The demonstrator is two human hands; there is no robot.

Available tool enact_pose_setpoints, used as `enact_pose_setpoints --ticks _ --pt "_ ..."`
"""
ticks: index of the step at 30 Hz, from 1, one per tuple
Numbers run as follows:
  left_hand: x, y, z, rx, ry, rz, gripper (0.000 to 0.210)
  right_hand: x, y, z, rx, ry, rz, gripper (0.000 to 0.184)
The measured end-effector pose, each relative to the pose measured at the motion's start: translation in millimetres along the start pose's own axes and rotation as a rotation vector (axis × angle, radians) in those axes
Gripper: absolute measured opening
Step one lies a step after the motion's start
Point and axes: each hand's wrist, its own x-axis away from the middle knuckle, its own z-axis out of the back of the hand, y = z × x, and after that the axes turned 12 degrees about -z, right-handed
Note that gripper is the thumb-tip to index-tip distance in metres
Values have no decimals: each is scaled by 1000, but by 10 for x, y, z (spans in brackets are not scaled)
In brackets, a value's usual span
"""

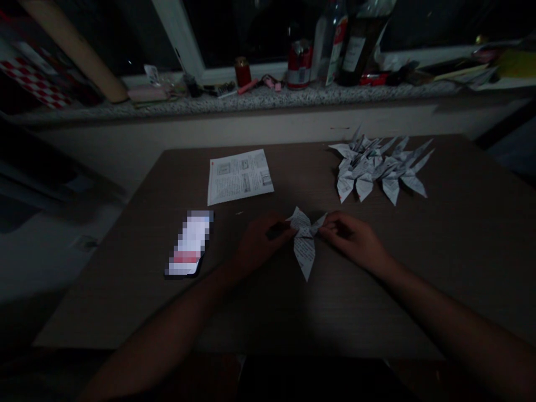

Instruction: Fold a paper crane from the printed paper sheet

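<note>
A folded paper crane (305,248), made from printed paper, is held between my two hands above the near middle of the table. Its wings spread toward and away from me. My left hand (266,237) pinches the pointed end on the left. On the other side, my right hand (349,237) grips the right-hand point between thumb and fingers. Several similar folded paper cranes (372,164) sit bunched together at the back right. A flat printed sheet (239,177) lies beyond my left hand.
A lit phone (190,244) lies on the table (138,223), left of my left forearm. Behind the table, a speckled stone windowsill (209,106) carries a red can (299,64), bottles (358,53), a small jar (242,71) and assorted clutter. The room is dim.
</note>
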Motion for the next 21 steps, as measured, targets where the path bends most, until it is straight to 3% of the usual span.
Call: enact_pose_setpoints --ticks 6,21 --pt "1 -38 23 -36 14 -60 17 -26 41 39 10 49 -8 25" --pt "16 -148 10 -83 -103 -63 18 -232 109 322 128 330 -49 19"
